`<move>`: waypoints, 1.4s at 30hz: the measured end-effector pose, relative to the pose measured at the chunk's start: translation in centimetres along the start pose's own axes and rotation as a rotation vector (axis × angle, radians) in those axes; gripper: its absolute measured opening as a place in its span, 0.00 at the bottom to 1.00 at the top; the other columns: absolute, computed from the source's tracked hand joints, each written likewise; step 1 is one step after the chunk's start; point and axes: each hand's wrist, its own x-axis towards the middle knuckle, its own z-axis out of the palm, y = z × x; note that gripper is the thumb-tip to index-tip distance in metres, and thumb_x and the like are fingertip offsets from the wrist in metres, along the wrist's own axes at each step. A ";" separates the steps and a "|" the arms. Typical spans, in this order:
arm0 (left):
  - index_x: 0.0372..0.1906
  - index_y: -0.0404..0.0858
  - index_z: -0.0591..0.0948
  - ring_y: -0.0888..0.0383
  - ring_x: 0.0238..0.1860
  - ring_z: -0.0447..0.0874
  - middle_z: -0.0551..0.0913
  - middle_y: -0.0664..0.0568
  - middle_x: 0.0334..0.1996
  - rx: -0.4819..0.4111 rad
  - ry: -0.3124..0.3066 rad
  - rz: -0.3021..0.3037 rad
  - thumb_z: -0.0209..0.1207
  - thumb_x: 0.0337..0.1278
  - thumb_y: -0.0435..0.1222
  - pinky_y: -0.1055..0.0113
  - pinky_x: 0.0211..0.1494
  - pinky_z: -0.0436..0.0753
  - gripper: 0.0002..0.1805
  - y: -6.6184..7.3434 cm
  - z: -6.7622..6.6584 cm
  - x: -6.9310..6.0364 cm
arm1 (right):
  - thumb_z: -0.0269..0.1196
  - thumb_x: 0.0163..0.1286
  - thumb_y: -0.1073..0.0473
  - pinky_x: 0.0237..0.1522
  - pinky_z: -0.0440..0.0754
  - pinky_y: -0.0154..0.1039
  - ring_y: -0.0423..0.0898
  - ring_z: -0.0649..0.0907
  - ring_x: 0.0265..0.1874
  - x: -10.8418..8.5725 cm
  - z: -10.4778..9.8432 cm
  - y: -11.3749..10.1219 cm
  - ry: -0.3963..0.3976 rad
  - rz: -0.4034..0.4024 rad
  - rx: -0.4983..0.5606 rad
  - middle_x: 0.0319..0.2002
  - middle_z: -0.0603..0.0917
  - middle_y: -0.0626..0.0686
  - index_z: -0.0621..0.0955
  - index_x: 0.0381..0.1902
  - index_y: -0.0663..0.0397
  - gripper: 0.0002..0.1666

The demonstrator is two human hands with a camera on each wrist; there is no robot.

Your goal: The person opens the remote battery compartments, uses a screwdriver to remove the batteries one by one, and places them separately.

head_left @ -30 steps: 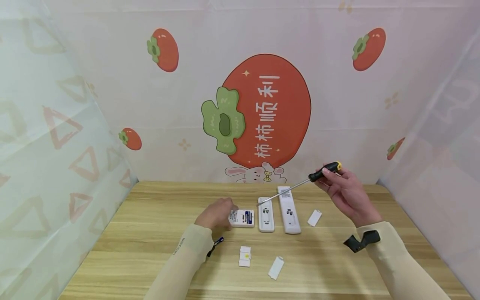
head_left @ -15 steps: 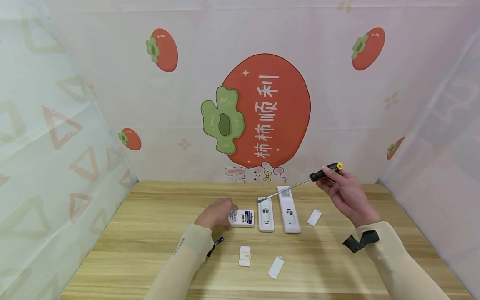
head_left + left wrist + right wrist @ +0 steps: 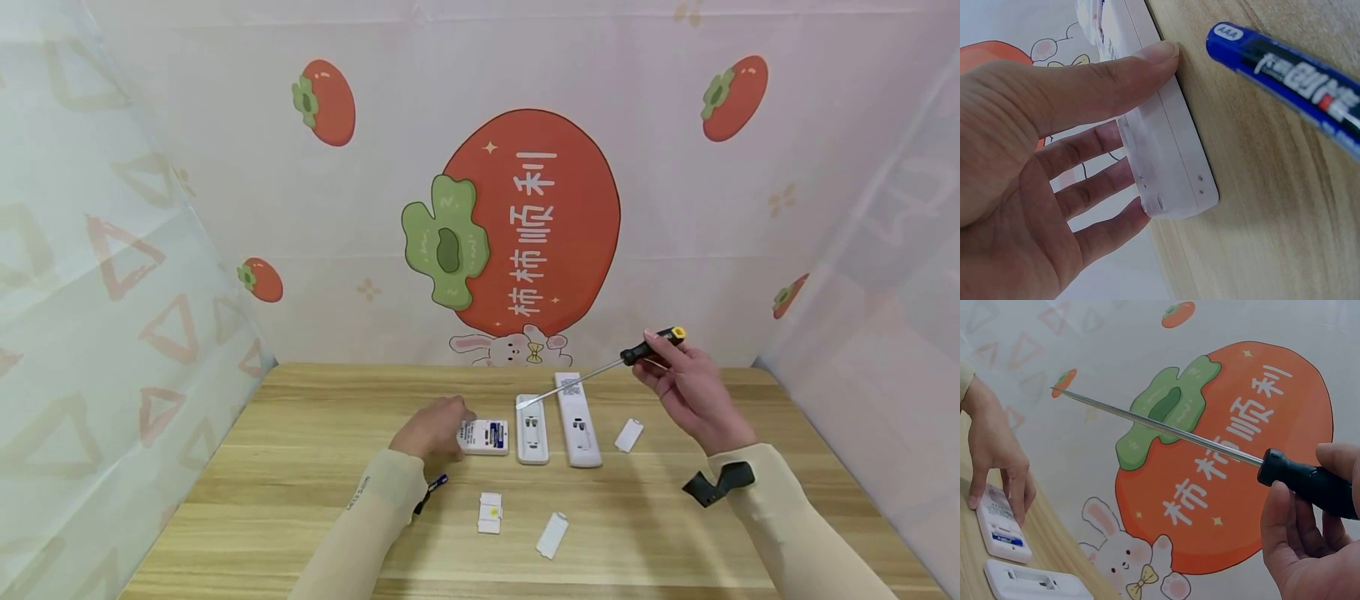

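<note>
My left hand (image 3: 433, 427) grips a white remote (image 3: 483, 437) lying on the table, thumb along one long side and fingers along the other. Its battery bay is uncovered and holds blue batteries (image 3: 1007, 539). Close to the thumb in the left wrist view lies a loose blue AAA battery (image 3: 1297, 75). My right hand (image 3: 690, 387) holds a screwdriver (image 3: 637, 353) by its black and yellow handle, raised above the table. Its shank (image 3: 1166, 429) points left, over a narrow white remote (image 3: 532, 452) and a longer one (image 3: 574, 408). Both have uncovered battery bays.
A white battery cover (image 3: 629, 435) lies right of the long remote. Two more pieces, a cover with a yellow spot (image 3: 490, 512) and a plain cover (image 3: 552, 536), lie nearer the front. Patterned cloth (image 3: 360, 208) rises behind the wooden table (image 3: 315, 400).
The screwdriver has turned slightly in my right hand; its flat tip looks brighter and more of the yellow handle end shows. My left hand and the remotes stay put.
</note>
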 end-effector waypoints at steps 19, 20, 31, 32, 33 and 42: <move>0.58 0.35 0.84 0.53 0.44 0.79 0.82 0.48 0.45 -0.004 -0.001 0.002 0.80 0.36 0.27 0.55 0.56 0.82 0.35 0.0 0.1 -0.1 | 0.59 0.78 0.54 0.32 0.81 0.32 0.43 0.81 0.26 0.1 -0.1 0.7 0.030 0.025 0.016 0.34 0.82 0.52 0.71 0.47 0.60 0.15; 0.58 0.35 0.84 0.53 0.44 0.79 0.82 0.48 0.46 -0.005 -0.002 -0.001 0.80 0.36 0.27 0.55 0.56 0.82 0.35 0.0 0.1 -0.1 | 0.59 0.79 0.54 0.31 0.81 0.32 0.43 0.81 0.26 0.1 -0.2 0.7 0.022 0.021 0.022 0.34 0.81 0.52 0.73 0.45 0.60 0.13; 0.58 0.36 0.84 0.52 0.46 0.79 0.81 0.48 0.47 -0.002 -0.004 -0.004 0.80 0.37 0.27 0.54 0.56 0.81 0.34 -0.1 0.1 0.1 | 0.55 0.80 0.54 0.28 0.78 0.31 0.42 0.79 0.25 0.2 -0.3 1.0 0.009 0.037 0.055 0.35 0.77 0.52 0.77 0.38 0.59 0.14; 0.57 0.36 0.85 0.52 0.45 0.78 0.81 0.49 0.46 -0.005 -0.001 0.000 0.80 0.37 0.27 0.55 0.55 0.81 0.33 -0.1 0.1 0.0 | 0.56 0.80 0.54 0.28 0.78 0.31 0.42 0.79 0.24 0.2 -0.3 1.0 0.020 0.043 0.052 0.35 0.76 0.52 0.76 0.39 0.58 0.13; 0.57 0.36 0.85 0.53 0.44 0.78 0.81 0.49 0.45 -0.008 0.001 0.006 0.80 0.37 0.26 0.55 0.54 0.81 0.33 -0.1 0.1 0.0 | 0.57 0.80 0.53 0.28 0.77 0.31 0.42 0.78 0.24 0.2 -0.2 1.0 0.033 0.049 0.051 0.36 0.76 0.52 0.75 0.39 0.58 0.13; 0.55 0.37 0.86 0.54 0.41 0.75 0.80 0.50 0.43 -0.023 0.015 0.017 0.79 0.38 0.25 0.55 0.51 0.81 0.30 0.1 0.1 -0.3 | 0.64 0.74 0.55 0.28 0.77 0.29 0.38 0.76 0.25 0.2 0.4 1.1 0.125 0.096 -0.048 0.40 0.72 0.52 0.62 0.51 0.57 0.23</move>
